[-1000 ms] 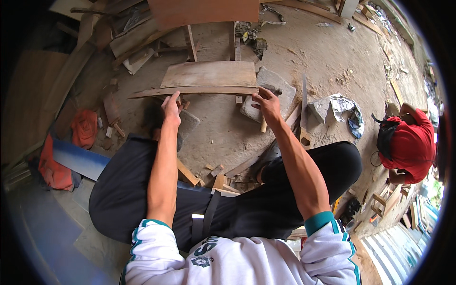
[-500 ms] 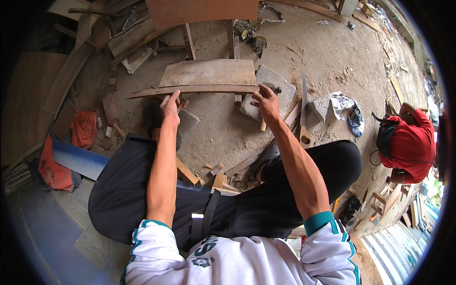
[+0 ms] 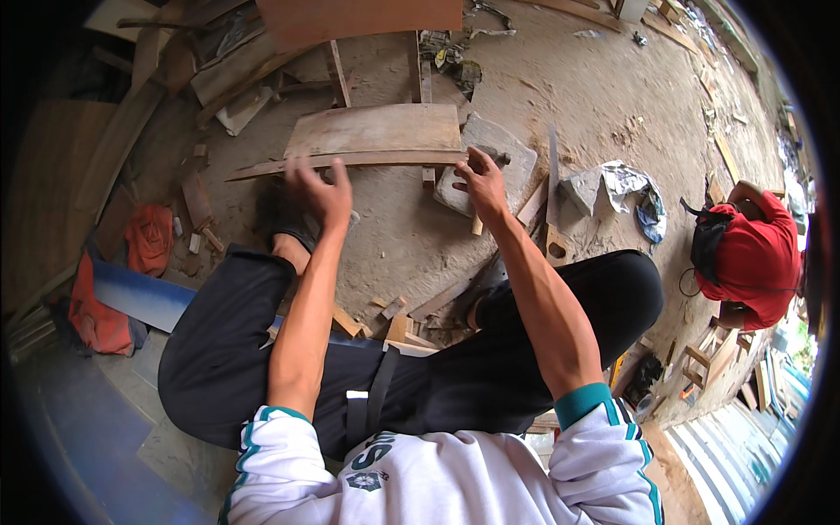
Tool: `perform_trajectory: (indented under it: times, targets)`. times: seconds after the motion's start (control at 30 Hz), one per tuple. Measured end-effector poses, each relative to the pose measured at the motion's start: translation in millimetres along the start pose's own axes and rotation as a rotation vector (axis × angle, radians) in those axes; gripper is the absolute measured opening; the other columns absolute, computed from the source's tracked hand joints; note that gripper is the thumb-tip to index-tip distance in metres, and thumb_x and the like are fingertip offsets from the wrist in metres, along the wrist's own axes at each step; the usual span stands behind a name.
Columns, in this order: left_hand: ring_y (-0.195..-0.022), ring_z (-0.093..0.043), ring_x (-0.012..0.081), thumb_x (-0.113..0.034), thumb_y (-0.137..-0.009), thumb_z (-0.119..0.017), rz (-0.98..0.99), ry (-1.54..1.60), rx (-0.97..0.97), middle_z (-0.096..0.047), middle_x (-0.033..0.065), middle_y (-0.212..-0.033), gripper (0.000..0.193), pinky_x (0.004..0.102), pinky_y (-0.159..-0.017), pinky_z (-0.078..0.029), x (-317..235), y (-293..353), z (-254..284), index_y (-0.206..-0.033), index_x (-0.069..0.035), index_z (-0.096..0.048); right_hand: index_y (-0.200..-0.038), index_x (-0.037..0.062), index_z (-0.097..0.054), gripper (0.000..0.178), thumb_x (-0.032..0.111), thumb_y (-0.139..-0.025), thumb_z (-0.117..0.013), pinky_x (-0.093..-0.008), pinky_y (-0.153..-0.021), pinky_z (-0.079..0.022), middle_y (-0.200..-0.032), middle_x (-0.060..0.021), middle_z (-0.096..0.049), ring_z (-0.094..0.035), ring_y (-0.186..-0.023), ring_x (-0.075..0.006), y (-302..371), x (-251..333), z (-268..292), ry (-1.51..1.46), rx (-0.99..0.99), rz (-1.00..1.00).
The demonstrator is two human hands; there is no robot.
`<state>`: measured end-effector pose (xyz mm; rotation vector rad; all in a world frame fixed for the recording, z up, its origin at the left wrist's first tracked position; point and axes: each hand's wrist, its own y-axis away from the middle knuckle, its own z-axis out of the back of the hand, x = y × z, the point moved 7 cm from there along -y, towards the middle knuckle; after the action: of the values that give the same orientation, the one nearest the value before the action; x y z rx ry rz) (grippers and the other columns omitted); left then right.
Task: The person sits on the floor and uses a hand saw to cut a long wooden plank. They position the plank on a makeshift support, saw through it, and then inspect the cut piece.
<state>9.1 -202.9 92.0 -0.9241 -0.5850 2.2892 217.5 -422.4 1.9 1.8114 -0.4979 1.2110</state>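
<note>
A long thin wooden strip [image 3: 376, 159] lies along the near edge of a pale wooden board [image 3: 372, 131]. My right hand [image 3: 486, 185] has its thumb and forefinger at the strip's right end, pinching it lightly. My left hand [image 3: 322, 194] is blurred by motion, just on the near side of the strip, its fingers apart and holding nothing. Beside my right hand, a hammer lies on a grey stone block [image 3: 512, 144]; its dark head [image 3: 500, 158] and the end of its wooden handle [image 3: 477, 226] show.
A handsaw [image 3: 553, 184] lies to the right, near a crumpled plastic sheet [image 3: 623, 185]. Beyond the board, a brown panel [image 3: 359, 19] stands on wooden legs. Wood offcuts and orange cloth [image 3: 149, 238] lie left. A person in red [image 3: 752, 258] crouches at the far right.
My left hand has let go of the strip and moved slightly toward me, its fingers spreading. My right hand stays at the strip's right end. The whole view has shifted a little.
</note>
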Motion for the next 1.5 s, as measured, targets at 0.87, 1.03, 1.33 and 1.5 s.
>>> perform_trajectory:
  times: [0.87, 1.03, 1.33, 1.5]
  targets:
    - [-0.126, -0.051, 0.0325, -0.012, -0.091, -0.057, -0.444, 0.06, 0.71, -0.057, 0.0106, -0.134, 0.037, 0.048, -0.105, -0.039, -76.0, 35.0, -80.5, -0.128, -0.01, -0.06, -0.133, 0.0016, -0.052, 0.047, 0.021, -0.092, -0.065, -0.0267, -0.059, -0.048, -0.087, -0.0086, -0.066, -0.059, -0.071, -0.0115, 2.0, -3.7, 2.0, 0.204, -0.042, 0.093]
    - [-0.128, -0.048, 0.0322, -0.015, -0.092, -0.054, -0.437, 0.028, 0.775, -0.056, 0.0108, -0.135, 0.038, 0.0479, -0.107, -0.036, -78.5, 35.2, -83.1, -0.129, -0.01, -0.058, -0.137, 0.0033, -0.048, 0.057, 0.028, -0.09, -0.068, -0.0334, -0.073, -0.05, -0.095, -0.0168, -0.069, -0.064, -0.083, -0.0207, 0.0, -25.3, 9.1, 0.327, -0.055, 0.08]
    - [-0.137, -0.038, 0.0261, -0.025, -0.088, -0.051, -0.372, -0.131, 0.911, -0.046, 0.008, -0.145, 0.049, 0.0481, -0.111, -0.029, -86.8, 33.9, -88.6, -0.135, -0.01, -0.053, -0.13, 0.0078, -0.053, 0.053, 0.034, -0.085, -0.064, -0.0455, -0.085, -0.052, -0.104, -0.0236, -0.066, -0.063, -0.102, -0.0388, 48.6, -80.2, 30.2, 1.23, 0.348, 0.024]
    - [-0.137, -0.039, 0.0279, -0.034, -0.086, -0.046, -0.306, -0.199, 0.964, -0.045, 0.0114, -0.145, 0.056, 0.0478, -0.112, -0.029, -86.1, 33.0, -94.0, -0.134, -0.006, -0.053, -0.11, 0.0089, -0.064, 0.031, 0.021, -0.083, -0.054, -0.0464, -0.086, -0.052, -0.102, -0.0218, -0.068, -0.065, -0.099, -0.0392, 104.2, -62.2, 67.1, 1.252, 0.225, -0.147]
